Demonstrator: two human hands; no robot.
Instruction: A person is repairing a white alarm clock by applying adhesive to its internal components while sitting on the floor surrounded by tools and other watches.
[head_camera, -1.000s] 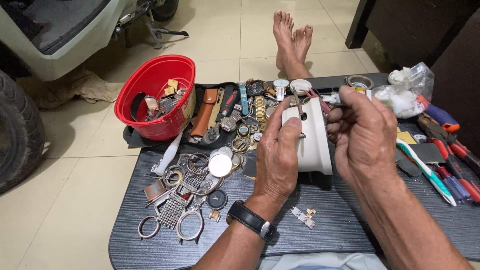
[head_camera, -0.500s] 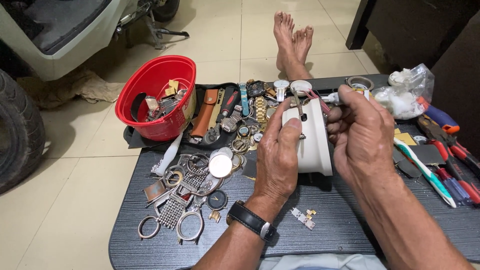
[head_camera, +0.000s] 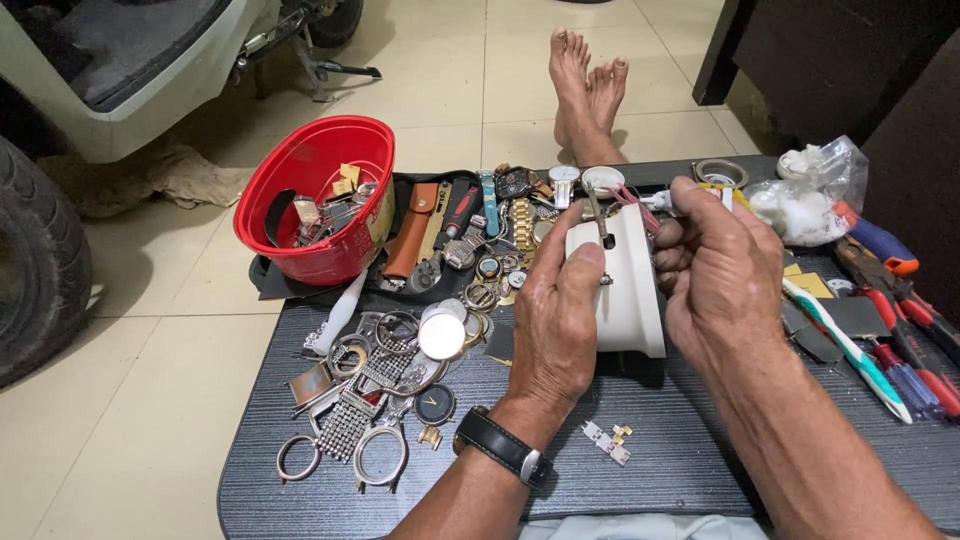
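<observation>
My left hand (head_camera: 556, 318) grips the left side of a white plastic block (head_camera: 622, 282) that stands on the dark table (head_camera: 300, 500). A thin metal piece lies across the top of the block under my left thumb. My right hand (head_camera: 722, 270) is closed on a small tool (head_camera: 668, 201) with a pale handle, its tip at the top of the block. A black wristwatch (head_camera: 503, 446) is on my left wrist. Loose metal band links (head_camera: 608, 440) lie on the table just below the block.
Several watch cases, rings and bands (head_camera: 385, 385) lie at the left. A red bowl (head_camera: 310, 200) of parts stands at the back left beside watches and straps (head_camera: 470, 225). Screwdrivers, pliers and a toothbrush (head_camera: 880, 330) lie at the right, a plastic bag (head_camera: 810, 195) behind them. Bare feet (head_camera: 588, 85) rest on the floor beyond.
</observation>
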